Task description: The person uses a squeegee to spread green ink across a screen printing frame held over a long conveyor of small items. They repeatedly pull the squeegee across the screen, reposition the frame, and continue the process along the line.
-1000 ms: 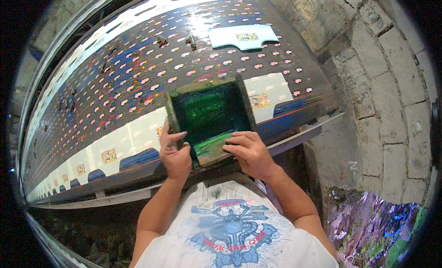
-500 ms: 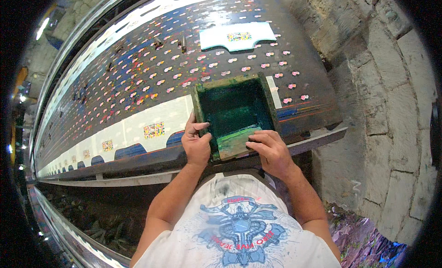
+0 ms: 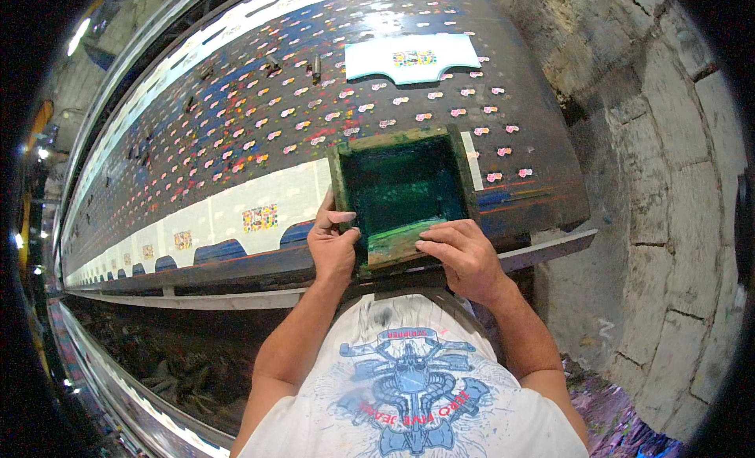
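A square wooden frame [image 3: 405, 134] with a dark green, ink-smeared screen inside lies over a row of white fabric pieces [image 3: 212, 214] at the table's near edge. My left hand [image 3: 333, 245] is closed on the frame's left side. My right hand [image 3: 460, 253] grips a green-stained wooden bar [image 3: 389, 252] along the frame's near end, fingertips on its top. The white pieces carry colourful square prints.
The long, curved-looking dark table [image 3: 537, 143] is dotted with small pink marks. A pale blue piece [image 3: 370, 60] and small metal pieces [image 3: 316, 71] lie beyond the frame. A pale rail [image 3: 550, 248] runs along the near edge. Cracked concrete floor [image 3: 661, 285] is at right.
The frame and both hands sit further right in the picture than a second ago, along with some shift of view. The frame now covers more of the white piece to its right.
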